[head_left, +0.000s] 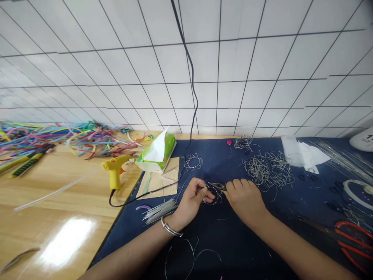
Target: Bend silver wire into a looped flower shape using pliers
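Observation:
My left hand (pixel 196 195) pinches a looped wire shape (pixel 218 197) between thumb and fingers, low over the dark blue cloth. In my right hand (pixel 244 197) is a pair of pliers (pixel 217 186), the fist wrapped round its handles. The jaws point left and reach the wire near my left fingertips; whether they grip it I cannot tell. Behind my left hand lies a flower-shaped wire ring (pixel 193 161). Beside my left wrist rests a bundle of straight wires (pixel 161 210). Loose curved wire (pixel 193 256) lies nearer to me.
A yellow glue gun (pixel 115 171) and green tissue pack (pixel 159 151) stand left, with colourful pipe cleaners (pixel 87 140) behind. A black cord (pixel 192 89) hangs down the tiled wall. Tangled wire (pixel 268 169) and orange-handled scissors (pixel 349 237) lie right.

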{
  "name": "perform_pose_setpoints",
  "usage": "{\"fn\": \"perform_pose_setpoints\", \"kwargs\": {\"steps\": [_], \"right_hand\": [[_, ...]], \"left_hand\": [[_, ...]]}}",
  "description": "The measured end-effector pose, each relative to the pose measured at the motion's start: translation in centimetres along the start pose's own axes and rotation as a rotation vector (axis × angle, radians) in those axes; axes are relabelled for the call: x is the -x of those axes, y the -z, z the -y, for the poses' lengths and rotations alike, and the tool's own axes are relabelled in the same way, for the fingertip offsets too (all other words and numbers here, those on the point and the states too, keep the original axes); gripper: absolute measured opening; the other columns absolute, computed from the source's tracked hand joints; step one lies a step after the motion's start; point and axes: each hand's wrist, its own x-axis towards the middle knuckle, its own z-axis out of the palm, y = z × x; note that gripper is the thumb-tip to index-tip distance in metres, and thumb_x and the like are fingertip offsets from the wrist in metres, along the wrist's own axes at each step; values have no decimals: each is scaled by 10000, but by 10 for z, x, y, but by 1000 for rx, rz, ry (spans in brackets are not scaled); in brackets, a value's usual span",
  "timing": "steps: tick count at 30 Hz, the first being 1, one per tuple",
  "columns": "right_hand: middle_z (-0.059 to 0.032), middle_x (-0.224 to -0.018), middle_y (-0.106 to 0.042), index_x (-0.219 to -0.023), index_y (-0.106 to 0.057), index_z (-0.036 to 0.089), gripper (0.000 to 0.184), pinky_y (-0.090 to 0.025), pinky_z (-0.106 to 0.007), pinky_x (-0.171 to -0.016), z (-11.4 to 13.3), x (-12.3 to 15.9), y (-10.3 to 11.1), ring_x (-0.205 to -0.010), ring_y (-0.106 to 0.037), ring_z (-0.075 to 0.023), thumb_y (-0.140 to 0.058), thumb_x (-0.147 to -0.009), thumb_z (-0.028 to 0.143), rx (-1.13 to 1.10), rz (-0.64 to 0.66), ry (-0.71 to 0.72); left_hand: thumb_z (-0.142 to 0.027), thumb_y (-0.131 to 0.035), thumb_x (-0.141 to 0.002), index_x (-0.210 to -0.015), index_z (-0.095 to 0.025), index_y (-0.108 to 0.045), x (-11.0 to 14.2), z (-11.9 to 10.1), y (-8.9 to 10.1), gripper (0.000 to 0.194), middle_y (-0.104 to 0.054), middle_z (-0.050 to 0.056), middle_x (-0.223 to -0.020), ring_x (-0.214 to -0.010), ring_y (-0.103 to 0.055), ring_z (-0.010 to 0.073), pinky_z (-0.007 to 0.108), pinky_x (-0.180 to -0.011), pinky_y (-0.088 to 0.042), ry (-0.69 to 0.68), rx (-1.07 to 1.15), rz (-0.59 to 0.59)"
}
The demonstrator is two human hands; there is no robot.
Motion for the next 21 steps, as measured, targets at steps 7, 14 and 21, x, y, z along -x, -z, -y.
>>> {"fn": "perform_pose_setpoints", "kwargs": {"steps": [7, 14, 21], "right_hand": [[-43, -651, -513, -692, -518, 176, 227, -236, -295, -607, -1, 3, 1, -632, -422, -156, -413, -854, 295, -7, 15, -7], [-36, -658, -531, -714, -538, 181, 220, -255, -285, -598, -4, 3, 2, -620, -454, -151, -436, -845, 326, -59, 101, -32], [-27, -662, -535, -717, -540, 190, 216, -261, -288, -593, -7, 3, -2, -617, -467, -156, -450, -835, 346, -81, 137, -35]], "left_hand": [[-253, -454, -849, -850, -174, -380, -2, 4, 1, 108, -608, 14, -713, -674, -607, 130, 306, -666, -497, -10, -33, 4], [-273, -425, -860, -870, -167, -420, -4, 11, 6, 107, -603, 11, -683, -616, -588, 118, 287, -630, -482, -44, -234, 4], [-262, -433, -851, -864, -169, -441, -4, 11, 9, 93, -592, 3, -669, -606, -576, 112, 261, -608, -460, -68, -356, -26]]}}
